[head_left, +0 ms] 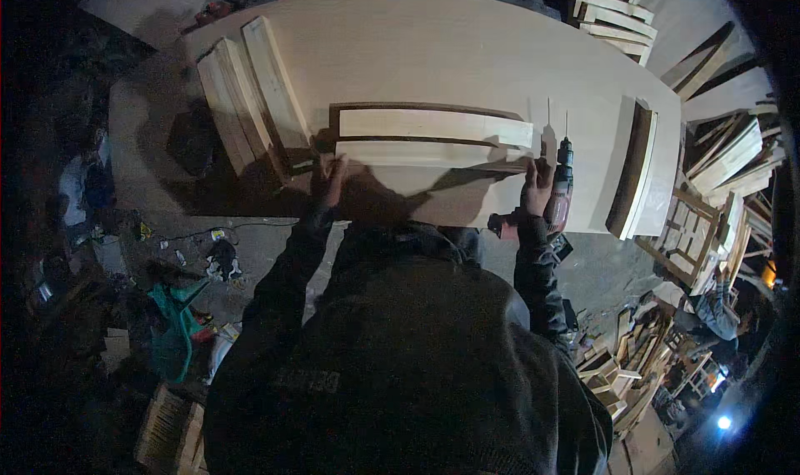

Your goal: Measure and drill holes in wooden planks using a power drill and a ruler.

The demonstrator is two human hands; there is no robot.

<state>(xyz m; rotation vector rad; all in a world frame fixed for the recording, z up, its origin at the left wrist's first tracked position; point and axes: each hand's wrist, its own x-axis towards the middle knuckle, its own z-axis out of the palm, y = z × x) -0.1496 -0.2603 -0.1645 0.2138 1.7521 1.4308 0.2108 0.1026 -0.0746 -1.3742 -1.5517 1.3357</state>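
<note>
Two pale wooden slats lie side by side on the broad tabletop panel (450, 50): a far slat (433, 125) and a near slat (425, 154). At the near slat's left end is my left hand (331, 182), its fingers closed about that end. My right hand (537, 190) grips the opposite end in the same way. Just right of that hand a cordless drill (563, 183) lies on the panel, its long thin bit pointing away from me. Shadow partly hides my fingertips.
Several wooden boards (242, 108) lie at the panel's left, with another bundle of slats (635, 171) near its right edge. Stacked wooden pieces (617, 25) stand beyond at far right. A green plastic object (175, 329) and scrap clutter the floor. Another person (717, 317) is at far right.
</note>
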